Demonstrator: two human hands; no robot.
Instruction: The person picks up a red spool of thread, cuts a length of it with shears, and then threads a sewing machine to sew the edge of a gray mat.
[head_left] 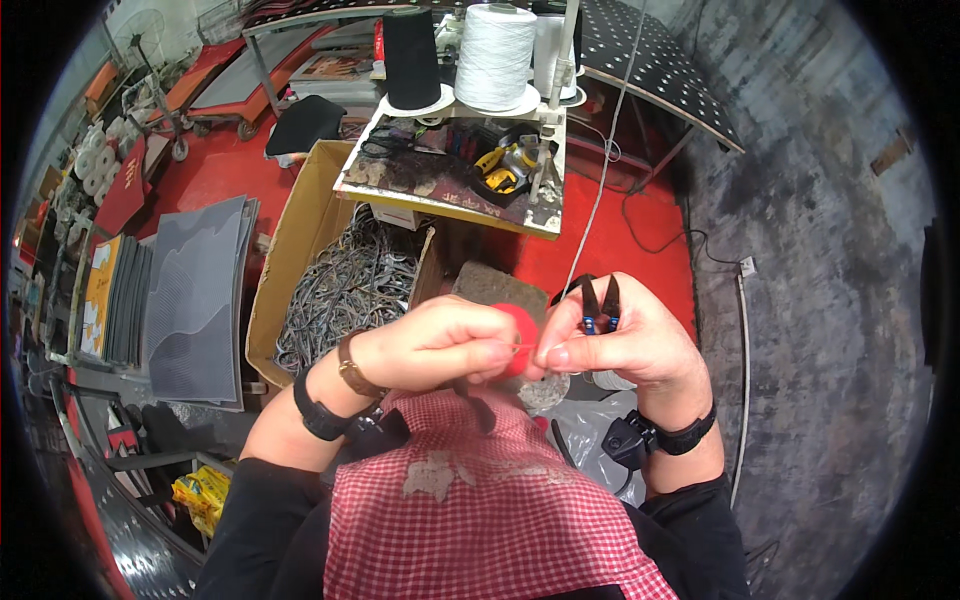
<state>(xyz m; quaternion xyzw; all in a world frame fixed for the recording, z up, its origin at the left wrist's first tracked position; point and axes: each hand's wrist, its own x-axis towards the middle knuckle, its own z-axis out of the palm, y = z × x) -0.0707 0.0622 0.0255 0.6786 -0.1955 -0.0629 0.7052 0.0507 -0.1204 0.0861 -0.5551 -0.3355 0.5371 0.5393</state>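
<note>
My left hand is closed, its thumb pressed against the curled fingers. A round red thing, perhaps a spool, shows at those fingertips and is partly hidden by them. A thin pale thread runs across from my left fingertips to my right ones. My right hand pinches thumb against finger at the thread's other end. Thread snips with dark spread blades and blue parts rest in the right hand, blades pointing away from me. Both hands are held above my red checked apron.
Ahead stands a small worktable bearing a black thread cone, a white thread cone and yellow-handled tools. Left of my hands, a cardboard box holds tangled grey strips. Grey panels lean farther left; a wall bounds the right.
</note>
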